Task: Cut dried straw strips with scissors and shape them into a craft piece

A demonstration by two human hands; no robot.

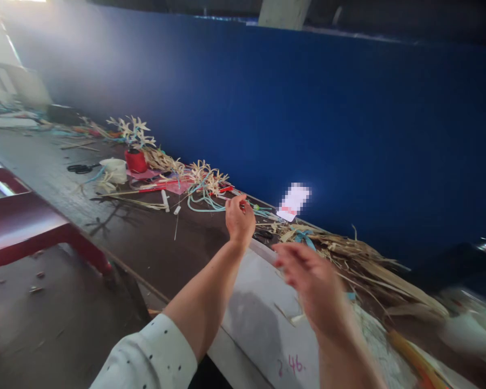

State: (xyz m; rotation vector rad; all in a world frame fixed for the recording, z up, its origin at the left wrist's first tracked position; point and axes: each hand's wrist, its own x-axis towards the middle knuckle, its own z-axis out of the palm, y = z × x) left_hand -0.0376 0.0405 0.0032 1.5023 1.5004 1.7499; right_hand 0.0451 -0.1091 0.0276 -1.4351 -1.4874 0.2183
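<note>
My left hand is raised over the table, fingers curled together; whatever they hold, if anything, is hidden. Just beyond it lie pale blue cords and cream flower-like pieces of dried husk. Slightly blurred, my right hand hovers above a white board with its fingers stretched out and nothing visible in them. Between the hands, dark-handled scissors lie near the board's far edge. A blue ribbon-like scrap rests among husk bits beyond my right hand.
Dried husk strips spread along the blue partition. A lit phone-like rectangle leans there. Leftward stand a red thread spool, a white cup and black scissors. A red stool is beside the table.
</note>
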